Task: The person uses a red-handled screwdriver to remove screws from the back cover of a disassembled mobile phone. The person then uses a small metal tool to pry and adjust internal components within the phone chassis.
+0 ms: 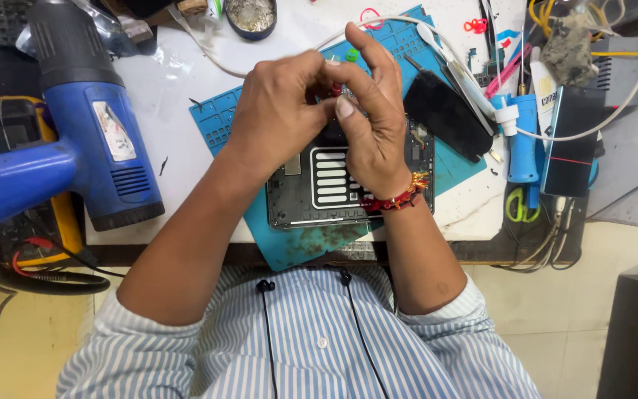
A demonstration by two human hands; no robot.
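Note:
An opened dark tablet [300,193], lying back up, rests on a teal work mat [219,118] near the table's front edge. My left hand [275,118] and my right hand [371,125] meet just above its top edge, fingertips pinched together over a small part that the fingers hide. A red bead bracelet circles my right wrist. What the fingers grip is too small to tell.
A big blue heat gun [90,125] lies at the left on the white table [171,96]. A black phone back [448,114], a white cable [481,89], a blue bottle [522,140], a dark phone [570,140], green-handled scissors [517,205] and a round tin [251,16] crowd the right and far side.

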